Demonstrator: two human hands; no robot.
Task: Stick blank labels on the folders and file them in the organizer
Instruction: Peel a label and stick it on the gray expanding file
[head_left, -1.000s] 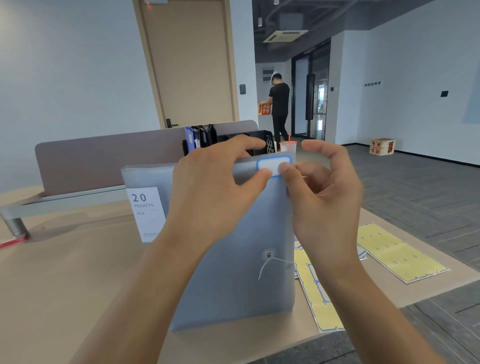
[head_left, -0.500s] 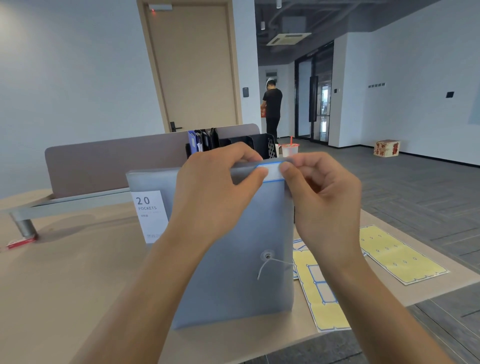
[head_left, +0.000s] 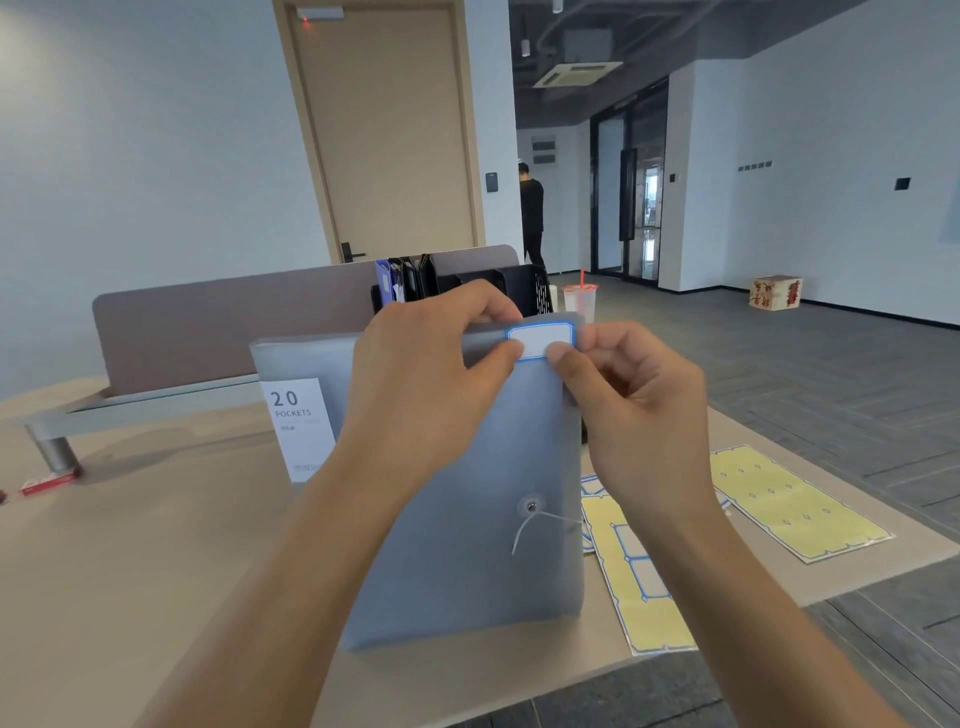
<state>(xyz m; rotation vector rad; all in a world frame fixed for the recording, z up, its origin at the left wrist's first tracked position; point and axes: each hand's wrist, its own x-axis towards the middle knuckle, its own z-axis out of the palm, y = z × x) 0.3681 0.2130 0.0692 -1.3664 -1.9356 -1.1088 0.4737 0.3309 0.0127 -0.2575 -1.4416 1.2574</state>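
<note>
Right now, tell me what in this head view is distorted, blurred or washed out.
Head view: wide-angle bending shows in the leaning door frame and the curving table edge; the white label reads crisp, but the small print under "20 POCKETS" on the insert is too soft to read; daylight brightens the glass doors; soft shadow lies under the partition foot.

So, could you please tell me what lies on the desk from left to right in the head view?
Red packet → metal leg → white "20 POCKETS" card → grey folder → partly used label sheet → empty yellow backing sheet.
</note>
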